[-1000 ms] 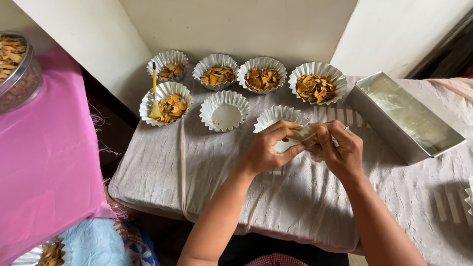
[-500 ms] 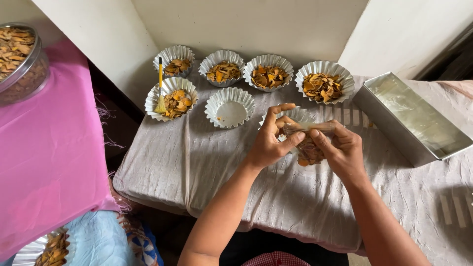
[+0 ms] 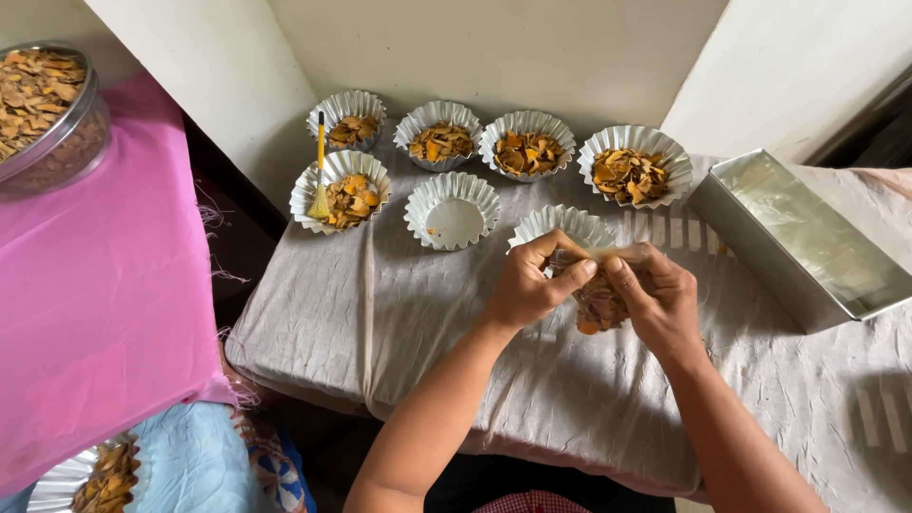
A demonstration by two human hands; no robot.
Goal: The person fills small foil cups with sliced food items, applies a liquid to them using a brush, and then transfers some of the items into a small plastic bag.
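Right now I see both hands pinched on a small clear plastic pouch of orange-brown chips (image 3: 597, 302), held just above the creased grey cloth (image 3: 399, 323). My left hand (image 3: 528, 285) curls its thumb and forefinger closed on the pouch's top edge; my right hand (image 3: 657, 299) grips the opposite side, fingers folded over it. Just behind sits an empty fluted foil cup (image 3: 560, 228). Another empty pleated cup (image 3: 452, 209) and five filled ones stand beyond, near a rectangular metal tin (image 3: 760, 247).
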